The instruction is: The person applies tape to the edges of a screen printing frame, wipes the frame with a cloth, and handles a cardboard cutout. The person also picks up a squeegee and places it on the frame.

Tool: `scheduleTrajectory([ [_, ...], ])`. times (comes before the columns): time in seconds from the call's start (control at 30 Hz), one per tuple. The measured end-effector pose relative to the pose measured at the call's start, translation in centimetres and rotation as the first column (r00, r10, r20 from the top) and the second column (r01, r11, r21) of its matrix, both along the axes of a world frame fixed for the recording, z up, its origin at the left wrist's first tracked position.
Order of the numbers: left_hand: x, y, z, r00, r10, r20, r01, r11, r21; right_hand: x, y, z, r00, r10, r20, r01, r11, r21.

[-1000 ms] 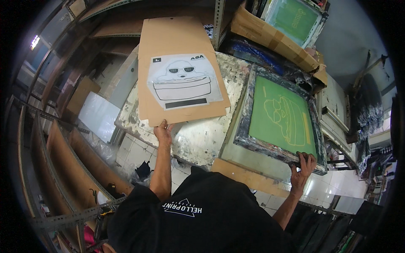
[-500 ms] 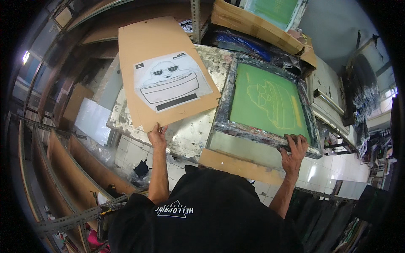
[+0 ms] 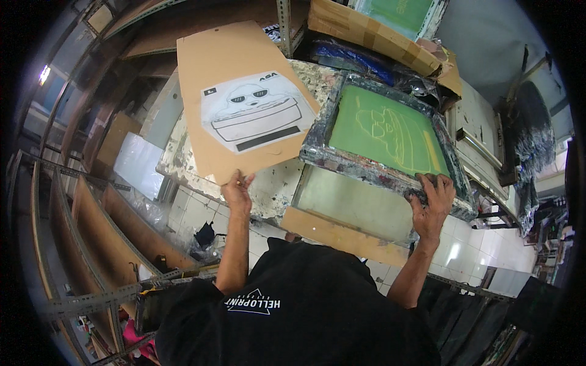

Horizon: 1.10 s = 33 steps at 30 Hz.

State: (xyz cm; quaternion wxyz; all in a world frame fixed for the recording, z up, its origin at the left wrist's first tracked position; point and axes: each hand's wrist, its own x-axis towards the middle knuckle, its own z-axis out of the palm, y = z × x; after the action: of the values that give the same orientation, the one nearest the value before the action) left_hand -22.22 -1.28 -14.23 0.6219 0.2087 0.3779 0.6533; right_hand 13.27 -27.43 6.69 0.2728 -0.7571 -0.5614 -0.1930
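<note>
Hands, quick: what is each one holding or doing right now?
Left hand: closed on the lower edge of the printed brown cardboard sheet, holding it up.
Right hand: closed on the near edge of the green-mesh screen frame.

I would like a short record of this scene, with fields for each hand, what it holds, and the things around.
left hand: grips the lower edge of a brown cardboard sheet with a printed drawing on it
right hand: holds the near edge of a printing screen, green mesh in a paint-stained frame
table: paint-spattered, below both things
behind: cardboard box on a shelf
</note>
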Motion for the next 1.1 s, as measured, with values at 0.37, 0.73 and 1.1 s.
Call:
scheduleTrajectory([
  [0.37, 6.8, -13.4, -1.6, 0.8, -0.598, -0.047, 0.582, 0.793, -0.178, -0.3, -0.6, 2.8, 0.996, 0.063, 0.065, -0.068, 0.995, 0.074],
  [0.73, 9.5, -14.5, 1.5, -0.408, -0.753, -0.516, 0.909, -0.281, -0.308, -0.1, -0.5, 3.2, 0.996, 0.071, 0.061, -0.074, 0.996, 0.053],
  [1.1, -1.0, 10.0, -7.1, 0.848, -0.074, -0.524, -0.022, 0.984, -0.175, -0.8, -0.6, 3.4, 0.997, 0.051, 0.063, -0.057, 0.994, 0.094],
])
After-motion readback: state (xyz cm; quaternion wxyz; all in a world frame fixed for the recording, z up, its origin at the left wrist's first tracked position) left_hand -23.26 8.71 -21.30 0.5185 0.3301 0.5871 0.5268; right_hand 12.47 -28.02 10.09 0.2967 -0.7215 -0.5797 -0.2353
